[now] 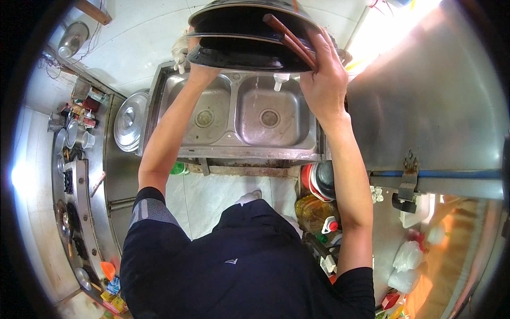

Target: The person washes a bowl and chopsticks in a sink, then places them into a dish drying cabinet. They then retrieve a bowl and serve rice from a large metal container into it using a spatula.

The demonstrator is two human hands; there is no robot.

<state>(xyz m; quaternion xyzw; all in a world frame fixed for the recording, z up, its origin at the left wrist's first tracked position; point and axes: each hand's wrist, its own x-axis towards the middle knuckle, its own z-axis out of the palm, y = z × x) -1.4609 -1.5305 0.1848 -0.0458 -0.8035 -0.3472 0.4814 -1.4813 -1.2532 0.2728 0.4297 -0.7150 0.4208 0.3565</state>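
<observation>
Both hands hold up a stack of black bowls (243,56) with pale rims, raised above the far edge of a double-basin steel sink (235,137). My left hand (202,69) grips the stack's left side, its fingers partly hidden by the bowls. At the right side my right hand (324,71) clasps the bowls, with brown wooden chopsticks (293,42) lying slantwise between its thumb and fingers. Below the bowls, a white tap outlet (280,81) points into the right basin, and a thin trickle of water shows beside it.
A round metal lid (129,121) leans left of the sink. A stove counter (89,167) with pans and containers runs along the left. A large steel cabinet (426,103) stands on the right. Under the sink's right end are a red bucket (306,179) and a yellow oil jug (314,211).
</observation>
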